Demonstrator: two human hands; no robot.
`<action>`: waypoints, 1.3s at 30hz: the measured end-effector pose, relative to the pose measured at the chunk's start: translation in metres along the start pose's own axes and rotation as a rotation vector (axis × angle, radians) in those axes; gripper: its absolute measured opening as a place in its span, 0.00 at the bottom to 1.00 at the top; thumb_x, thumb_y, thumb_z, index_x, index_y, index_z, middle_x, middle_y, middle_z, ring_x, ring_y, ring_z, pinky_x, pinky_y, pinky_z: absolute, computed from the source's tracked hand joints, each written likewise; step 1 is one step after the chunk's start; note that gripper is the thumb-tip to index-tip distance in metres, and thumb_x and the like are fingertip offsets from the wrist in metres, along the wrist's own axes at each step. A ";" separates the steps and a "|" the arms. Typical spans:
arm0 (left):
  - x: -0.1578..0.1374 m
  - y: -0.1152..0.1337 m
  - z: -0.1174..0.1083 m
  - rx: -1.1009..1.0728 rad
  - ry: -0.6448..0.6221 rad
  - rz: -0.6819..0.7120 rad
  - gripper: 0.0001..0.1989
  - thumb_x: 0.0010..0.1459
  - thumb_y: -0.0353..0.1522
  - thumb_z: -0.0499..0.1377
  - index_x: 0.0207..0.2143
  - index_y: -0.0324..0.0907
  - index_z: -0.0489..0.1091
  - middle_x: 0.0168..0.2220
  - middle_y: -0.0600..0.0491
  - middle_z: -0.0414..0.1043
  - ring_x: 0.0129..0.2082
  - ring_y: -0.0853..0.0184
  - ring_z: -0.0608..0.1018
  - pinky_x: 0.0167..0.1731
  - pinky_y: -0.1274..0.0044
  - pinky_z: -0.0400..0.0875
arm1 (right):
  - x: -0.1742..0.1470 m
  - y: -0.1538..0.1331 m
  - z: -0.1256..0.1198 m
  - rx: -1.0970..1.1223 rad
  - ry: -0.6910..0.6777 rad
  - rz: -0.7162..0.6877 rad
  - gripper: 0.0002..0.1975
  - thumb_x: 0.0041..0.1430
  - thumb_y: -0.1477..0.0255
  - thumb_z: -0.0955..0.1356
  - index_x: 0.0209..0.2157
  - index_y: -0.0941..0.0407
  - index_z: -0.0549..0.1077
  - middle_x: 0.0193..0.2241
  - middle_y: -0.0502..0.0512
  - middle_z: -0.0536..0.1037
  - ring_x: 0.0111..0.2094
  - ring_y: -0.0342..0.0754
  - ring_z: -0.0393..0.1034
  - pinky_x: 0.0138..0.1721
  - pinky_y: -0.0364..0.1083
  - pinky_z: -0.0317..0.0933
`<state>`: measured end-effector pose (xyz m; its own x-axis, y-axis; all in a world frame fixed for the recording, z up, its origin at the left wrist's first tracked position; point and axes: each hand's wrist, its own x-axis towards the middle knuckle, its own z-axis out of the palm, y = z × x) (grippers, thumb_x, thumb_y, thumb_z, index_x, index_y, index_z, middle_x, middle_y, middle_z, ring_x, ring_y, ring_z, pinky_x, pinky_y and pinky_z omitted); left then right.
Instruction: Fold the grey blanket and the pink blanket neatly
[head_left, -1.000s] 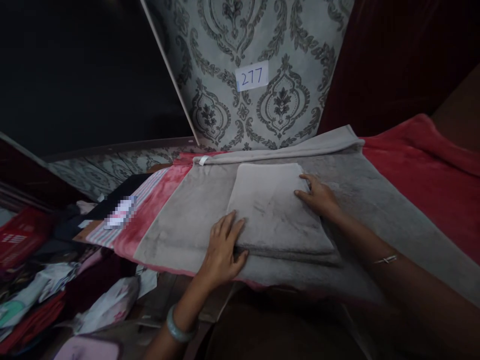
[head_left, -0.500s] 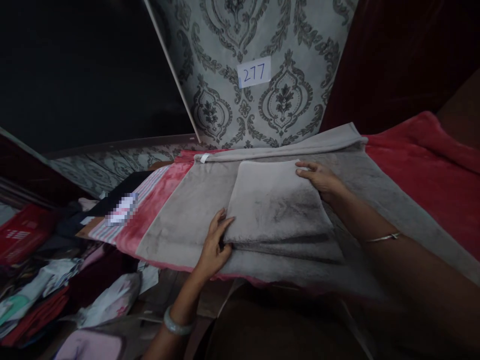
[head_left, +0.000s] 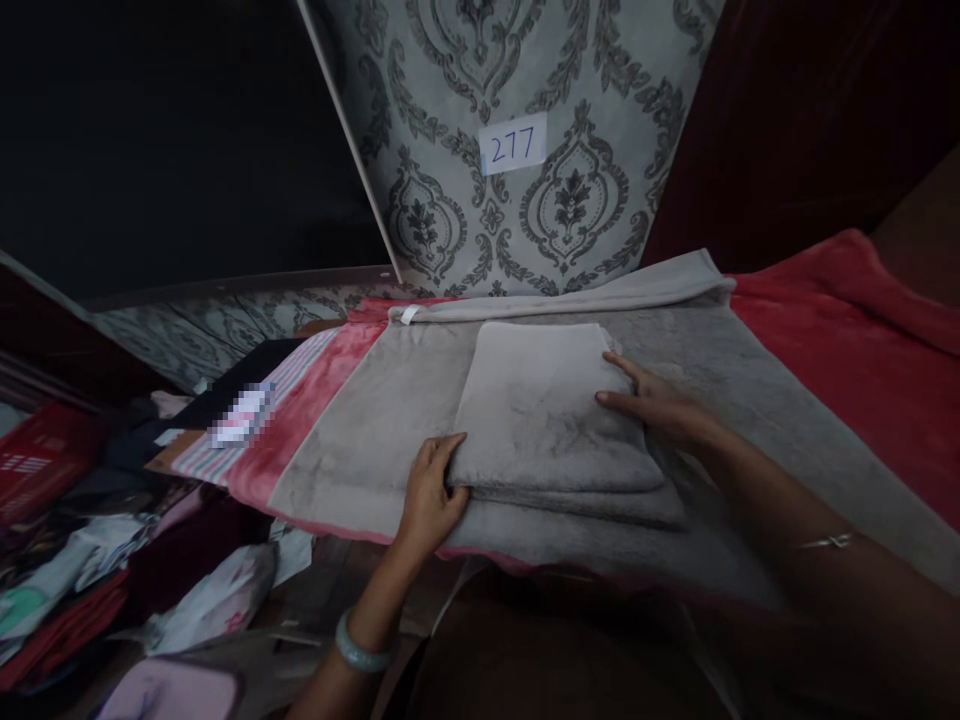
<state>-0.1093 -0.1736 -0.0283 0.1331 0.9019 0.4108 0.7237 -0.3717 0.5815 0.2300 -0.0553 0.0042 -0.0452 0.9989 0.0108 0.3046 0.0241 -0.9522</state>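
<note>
A folded grey plush cloth [head_left: 551, 400] lies in a layered rectangle on a spread grey blanket [head_left: 360, 440]. At its near left corner is my left hand [head_left: 435, 495], fingers curved against the side edge and thumb apart at the lower layers. My right hand [head_left: 660, 400] rests along the right edge, thumb and forefinger spread over the top. Neither hand grips the folded cloth visibly. The far edge of the grey blanket is turned up in a long fold with a small white tag [head_left: 409, 315].
Red plush fabric [head_left: 862, 340] extends to the right. A striped cloth [head_left: 300, 365] lies at the left end, beside a dark screen [head_left: 187, 150]. Clothes and bags [head_left: 214, 605] are heaped low on the left. A paper marked 277 [head_left: 513, 143] is on the patterned wall.
My right hand has slid from the far right corner down along the right edge, its fingers spread. The near right part of the folded cloth lies flatter. My left hand has barely moved.
</note>
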 end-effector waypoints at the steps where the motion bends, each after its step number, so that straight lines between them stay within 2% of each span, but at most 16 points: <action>1: 0.001 0.001 -0.001 -0.009 -0.008 0.003 0.36 0.46 0.22 0.53 0.61 0.43 0.62 0.49 0.48 0.66 0.52 0.59 0.71 0.55 0.64 0.67 | -0.001 -0.002 0.000 -0.018 -0.005 -0.016 0.38 0.48 0.68 0.75 0.62 0.52 0.66 0.58 0.57 0.72 0.55 0.58 0.69 0.54 0.54 0.66; 6: 0.000 0.000 -0.001 -0.062 -0.027 0.048 0.37 0.46 0.21 0.51 0.61 0.43 0.63 0.49 0.48 0.66 0.52 0.61 0.71 0.55 0.65 0.67 | -0.002 -0.005 0.000 -0.042 0.043 -0.001 0.34 0.51 0.69 0.71 0.62 0.50 0.67 0.57 0.55 0.73 0.53 0.56 0.71 0.54 0.54 0.65; 11: -0.007 -0.006 -0.007 -0.027 -0.036 0.076 0.34 0.49 0.21 0.51 0.60 0.45 0.65 0.55 0.47 0.63 0.58 0.61 0.68 0.59 0.64 0.65 | -0.006 0.011 0.001 -0.186 0.042 0.015 0.35 0.50 0.70 0.70 0.61 0.56 0.67 0.49 0.58 0.77 0.48 0.56 0.72 0.52 0.53 0.66; 14: -0.004 -0.004 -0.020 -0.016 -0.084 0.164 0.28 0.55 0.25 0.55 0.58 0.47 0.67 0.63 0.46 0.58 0.63 0.57 0.65 0.61 0.61 0.62 | -0.007 0.016 0.001 -0.196 0.032 -0.002 0.36 0.51 0.68 0.69 0.63 0.57 0.65 0.46 0.58 0.78 0.45 0.55 0.73 0.48 0.52 0.68; 18: 0.014 0.007 -0.030 0.021 -0.098 0.296 0.21 0.63 0.34 0.54 0.58 0.48 0.67 0.65 0.47 0.60 0.65 0.55 0.63 0.63 0.57 0.60 | -0.004 0.011 0.004 -0.196 0.058 -0.036 0.35 0.52 0.64 0.70 0.62 0.58 0.67 0.52 0.61 0.76 0.51 0.56 0.72 0.51 0.51 0.66; 21: 0.027 0.014 -0.021 0.182 -0.105 0.337 0.22 0.66 0.34 0.52 0.62 0.48 0.64 0.66 0.47 0.61 0.66 0.56 0.63 0.63 0.56 0.60 | 0.005 0.005 0.007 -0.228 0.102 -0.066 0.34 0.54 0.65 0.69 0.62 0.58 0.67 0.55 0.61 0.74 0.54 0.56 0.70 0.54 0.52 0.64; 26: 0.032 0.012 -0.002 0.386 -0.171 0.437 0.22 0.66 0.32 0.51 0.61 0.49 0.66 0.67 0.48 0.61 0.67 0.55 0.63 0.62 0.51 0.61 | 0.038 -0.002 0.013 -0.398 0.166 -0.040 0.32 0.57 0.70 0.68 0.63 0.60 0.65 0.52 0.62 0.76 0.50 0.54 0.73 0.50 0.50 0.66; 32: 0.028 0.002 -0.001 0.436 -0.151 0.492 0.24 0.65 0.30 0.51 0.63 0.52 0.64 0.68 0.50 0.59 0.67 0.56 0.62 0.61 0.52 0.64 | 0.070 -0.005 0.021 -0.495 0.248 -0.023 0.28 0.58 0.74 0.66 0.61 0.57 0.67 0.51 0.59 0.77 0.52 0.52 0.72 0.51 0.46 0.64; 36: 0.030 -0.001 -0.005 0.401 -0.161 0.478 0.24 0.65 0.31 0.52 0.62 0.52 0.65 0.67 0.50 0.60 0.66 0.56 0.64 0.60 0.53 0.66 | 0.068 -0.006 0.025 -0.569 0.274 0.018 0.28 0.57 0.78 0.65 0.61 0.58 0.67 0.48 0.61 0.78 0.49 0.53 0.73 0.50 0.47 0.64; 39: 0.036 0.001 -0.012 0.312 -0.213 0.430 0.19 0.65 0.35 0.54 0.57 0.54 0.71 0.64 0.50 0.66 0.63 0.56 0.69 0.59 0.56 0.68 | 0.059 -0.013 0.026 -0.622 0.280 0.013 0.29 0.59 0.80 0.63 0.63 0.61 0.64 0.51 0.67 0.76 0.50 0.56 0.72 0.52 0.51 0.63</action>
<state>-0.1122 -0.1439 -0.0048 0.5697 0.7205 0.3953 0.7359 -0.6614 0.1450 0.1984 0.0019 0.0096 0.1843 0.9699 0.1590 0.7974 -0.0530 -0.6011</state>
